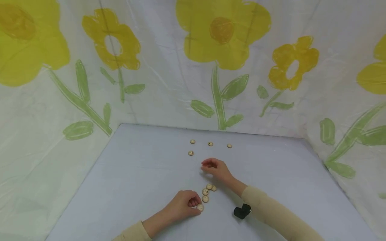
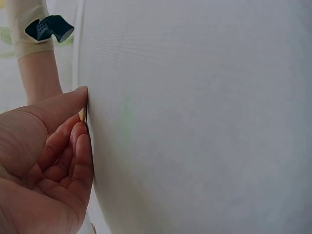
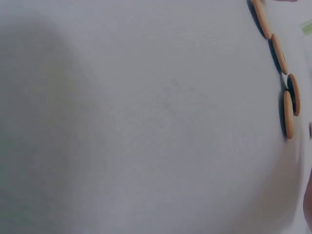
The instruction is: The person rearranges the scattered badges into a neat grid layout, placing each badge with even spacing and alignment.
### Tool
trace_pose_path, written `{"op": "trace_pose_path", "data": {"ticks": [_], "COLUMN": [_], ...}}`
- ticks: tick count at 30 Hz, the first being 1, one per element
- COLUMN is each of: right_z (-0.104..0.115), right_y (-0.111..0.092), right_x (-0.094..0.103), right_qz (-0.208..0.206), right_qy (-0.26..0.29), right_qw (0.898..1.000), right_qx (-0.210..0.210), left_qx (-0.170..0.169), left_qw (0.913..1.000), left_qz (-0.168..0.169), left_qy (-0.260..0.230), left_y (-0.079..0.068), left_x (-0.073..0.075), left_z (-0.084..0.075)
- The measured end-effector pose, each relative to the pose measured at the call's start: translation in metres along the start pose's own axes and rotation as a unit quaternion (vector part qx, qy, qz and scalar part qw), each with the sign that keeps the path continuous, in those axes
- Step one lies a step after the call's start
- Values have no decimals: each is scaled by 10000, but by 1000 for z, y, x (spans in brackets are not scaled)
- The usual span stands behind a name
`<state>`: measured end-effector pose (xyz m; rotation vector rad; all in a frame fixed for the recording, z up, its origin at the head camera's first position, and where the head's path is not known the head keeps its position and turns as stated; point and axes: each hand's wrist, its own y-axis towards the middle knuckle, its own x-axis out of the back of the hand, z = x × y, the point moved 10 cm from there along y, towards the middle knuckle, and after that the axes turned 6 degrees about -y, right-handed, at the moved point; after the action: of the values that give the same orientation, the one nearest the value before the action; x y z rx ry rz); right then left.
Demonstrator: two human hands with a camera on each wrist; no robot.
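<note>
Low in the middle of the head view, my left hand (image 1: pixel 182 205) pinches a small round wooden disc (image 1: pixel 200 208) between thumb and fingers at the tabletop. A sliver of that disc (image 2: pixel 82 115) shows between my left thumb and fingers in the left wrist view. Just beyond it, several similar discs (image 1: pixel 205 191) with dark marks lie in a short curved line, some touching. My right hand (image 1: pixel 218 170) is over the table beyond this line, fingers loosely bent. No object shows between its thumb and fingertips. In the right wrist view only a bit of hand appears at the right edge.
Several more wooden discs (image 1: pixel 210 144) lie spread near the far side of the pale table (image 1: pixel 135 167). A black device (image 1: pixel 242 211) sits at my right sleeve. A white curtain (image 1: pixel 163 83) painted with yellow flowers surrounds the table's back and sides.
</note>
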<state>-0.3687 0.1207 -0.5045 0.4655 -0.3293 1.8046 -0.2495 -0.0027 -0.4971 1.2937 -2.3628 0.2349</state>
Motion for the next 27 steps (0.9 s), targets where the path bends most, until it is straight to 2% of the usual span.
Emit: {"op": "trace_pose_path", "data": {"ticks": [7, 10, 14, 21, 27], "right_z": [21, 14, -9, -20, -24], "right_y": [-23, -26, -26, -41, -54], "right_x": [8, 9, 10, 13, 16], "right_qz": [174, 191, 148, 254, 246], "right_qy": [-7, -28, -42, -105, -148], "right_qw": [9998, 9998, 9999, 9995, 9995], "right_qx": [47, 16, 53, -145, -92], "left_qx": [29, 56, 63, 5, -31], "left_qw": [10000, 10000, 9999, 10000, 10000], "left_qz": [-5, -18, -30, -27, -41], "left_qy": [-15, -58, -87, -16, 12], "left_y": [1, 1, 1, 0, -1], "left_x": [0, 1, 1, 0, 1], "left_z": [2, 3, 2, -1, -3]}}
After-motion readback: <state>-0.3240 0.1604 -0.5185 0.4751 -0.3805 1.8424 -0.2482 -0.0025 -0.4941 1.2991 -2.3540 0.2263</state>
